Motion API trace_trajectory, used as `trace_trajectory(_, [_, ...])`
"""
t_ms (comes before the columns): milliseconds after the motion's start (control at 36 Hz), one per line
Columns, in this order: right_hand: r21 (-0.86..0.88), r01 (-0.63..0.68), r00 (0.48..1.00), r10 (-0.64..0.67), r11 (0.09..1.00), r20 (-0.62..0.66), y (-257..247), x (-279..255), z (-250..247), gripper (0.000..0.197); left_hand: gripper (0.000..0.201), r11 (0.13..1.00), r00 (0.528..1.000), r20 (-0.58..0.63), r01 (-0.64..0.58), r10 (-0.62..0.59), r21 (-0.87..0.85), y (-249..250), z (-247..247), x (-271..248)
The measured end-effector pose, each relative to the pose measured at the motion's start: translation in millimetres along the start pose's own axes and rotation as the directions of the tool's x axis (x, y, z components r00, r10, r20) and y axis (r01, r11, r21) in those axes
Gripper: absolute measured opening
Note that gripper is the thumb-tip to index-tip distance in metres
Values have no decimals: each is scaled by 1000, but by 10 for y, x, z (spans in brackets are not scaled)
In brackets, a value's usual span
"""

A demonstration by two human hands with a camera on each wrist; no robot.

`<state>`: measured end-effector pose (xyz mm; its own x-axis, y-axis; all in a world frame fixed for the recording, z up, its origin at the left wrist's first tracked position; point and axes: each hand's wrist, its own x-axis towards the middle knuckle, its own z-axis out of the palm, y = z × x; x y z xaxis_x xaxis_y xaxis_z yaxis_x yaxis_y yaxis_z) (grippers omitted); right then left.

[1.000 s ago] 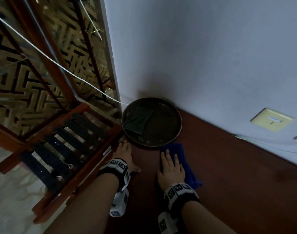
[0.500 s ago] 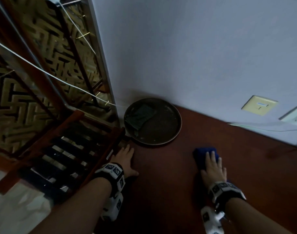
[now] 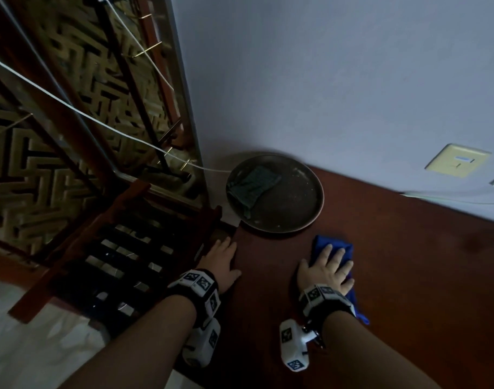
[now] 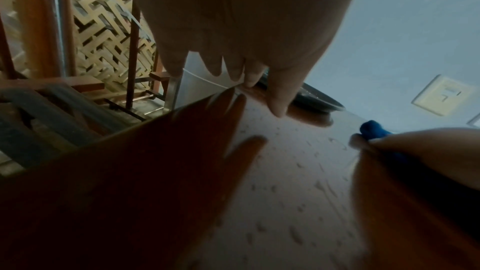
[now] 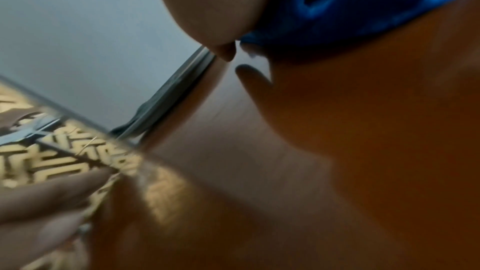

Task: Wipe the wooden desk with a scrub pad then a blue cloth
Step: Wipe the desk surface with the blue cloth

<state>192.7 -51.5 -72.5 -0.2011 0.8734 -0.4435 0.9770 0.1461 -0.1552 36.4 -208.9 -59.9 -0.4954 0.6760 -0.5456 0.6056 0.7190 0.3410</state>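
The red-brown wooden desk [image 3: 408, 290] runs along a pale wall. My right hand [image 3: 327, 268] lies flat, fingers straight, pressing the folded blue cloth [image 3: 334, 244] onto the desk just in front of a round dark tray [image 3: 319, 192]. A green scrub pad [image 3: 254, 183] lies in the tray's left part. My left hand [image 3: 220, 262] rests flat on the desk's left edge, holding nothing. In the left wrist view the left hand [image 4: 233, 69] has straight fingers, and the blue cloth [image 4: 374, 130] shows under the right hand [image 4: 420, 151]. The right wrist view shows the blue cloth [image 5: 363, 7] under my palm.
A slatted wooden chair [image 3: 114, 262] stands left of the desk, with a lattice screen [image 3: 57, 136] behind it. A white cable [image 3: 100, 122] runs across to the wall corner. A cream wall plate [image 3: 457, 162] sits at the right, above another thin cable [image 3: 450, 199].
My right hand slid the blue cloth to the right away from the tray, then partway back to the left. The left hand stayed on the desk's edge.
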Motion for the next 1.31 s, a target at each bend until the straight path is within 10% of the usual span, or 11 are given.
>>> trace_trajectory(333, [-23, 213, 975, -211, 977, 74, -518, -542, 312, 76, 61, 999, 998, -61, 4, -7, -49, -219, 77, -27])
trace_trajectory(528, [-135, 504, 861, -484, 853, 157, -558, -689, 414, 69, 58, 999, 999, -34, 32, -33, -39, -322, 139, -69])
trace_trajectory(889, [-118, 974, 227, -832, 194, 506, 53, -627, 110, 57, 104, 996, 991, 111, 79, -74, -40, -346, 248, -463])
trace_trajectory(972, [38, 982, 147, -872, 186, 467, 180, -579, -75, 47, 101, 995, 991, 113, 80, -72, -64, -378, 295, -558])
trace_trajectory(1028, [273, 931, 176, -952, 244, 252, 176, -601, -162, 40, 94, 992, 993, 75, 94, -88, -88, -401, 334, -626])
trace_trajectory(1083, [486, 745, 502, -864, 457, 43, 189, -559, -231, 32, 86, 988, 995, 23, 103, -101, -111, -415, 367, -694])
trace_trajectory(1139, [462, 638, 717, -694, 615, -66, 156, -421, -215, 37, 78, 985, 993, -27, 108, -112, -137, -418, 386, -744])
trace_trajectory(1305, [-75, 395, 914, -384, 915, 128, -99, -462, 196, 70, 64, 972, 981, -106, 140, -162, -188, -483, 393, -847])
